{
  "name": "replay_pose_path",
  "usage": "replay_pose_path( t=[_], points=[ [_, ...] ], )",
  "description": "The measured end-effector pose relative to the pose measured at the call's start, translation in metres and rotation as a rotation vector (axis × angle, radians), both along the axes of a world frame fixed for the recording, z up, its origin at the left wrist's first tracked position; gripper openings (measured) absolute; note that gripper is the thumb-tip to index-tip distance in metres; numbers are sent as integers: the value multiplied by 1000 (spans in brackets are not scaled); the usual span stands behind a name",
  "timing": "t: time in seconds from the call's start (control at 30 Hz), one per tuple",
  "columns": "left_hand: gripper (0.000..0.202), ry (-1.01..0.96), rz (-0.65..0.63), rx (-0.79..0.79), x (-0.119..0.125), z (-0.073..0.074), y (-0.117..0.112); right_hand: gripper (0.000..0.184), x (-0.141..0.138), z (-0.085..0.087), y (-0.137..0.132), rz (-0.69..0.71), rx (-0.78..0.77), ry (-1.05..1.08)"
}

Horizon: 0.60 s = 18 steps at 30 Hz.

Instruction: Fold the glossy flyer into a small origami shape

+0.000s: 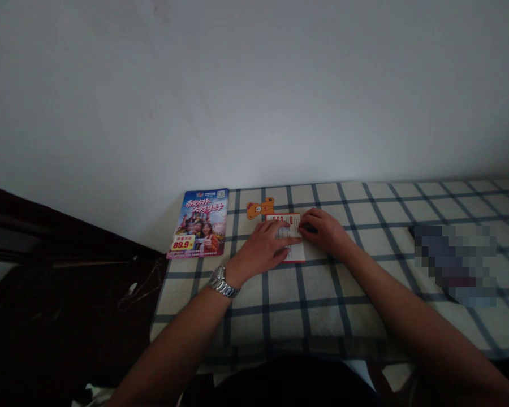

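Observation:
A red-bordered white printed leaflet [296, 252] lies on the checked cloth, partly covered by both hands. My left hand [261, 249], with a metal watch [224, 282] on the wrist, rests across it with its fingers stretched out and apart. At the leaflet's right edge, my right hand [324, 230] has thumb and fingers drawn together in a pinch on the paper. Its fingertips are partly hidden. Just behind the leaflet is an orange-brown bear-shaped piece [261, 208], which may be a print or a cut-out.
A blue and pink stack of flyers [201, 223] lies at the cloth's left end. To the right is a blurred-out dark object [449, 265]. The checked cloth [322, 311] runs along a pale wall [280, 102]. A dark gap lies beyond its left edge.

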State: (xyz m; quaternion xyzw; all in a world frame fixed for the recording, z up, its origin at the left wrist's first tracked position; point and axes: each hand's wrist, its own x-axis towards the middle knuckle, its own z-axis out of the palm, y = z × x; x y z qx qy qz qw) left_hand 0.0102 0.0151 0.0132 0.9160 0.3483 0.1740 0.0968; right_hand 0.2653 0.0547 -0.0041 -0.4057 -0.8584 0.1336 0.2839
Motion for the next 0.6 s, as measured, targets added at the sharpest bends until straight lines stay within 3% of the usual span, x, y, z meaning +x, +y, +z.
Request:
replay_pose_path(
  t=[0.37, 0.6],
  points=[
    [44, 33, -13, 8, 0, 3, -1, 5, -3, 2, 6, -148, 38, -43],
    [42, 42, -33, 17, 3, 4, -4, 8, -4, 1, 7, -172, 55, -33]
  ],
)
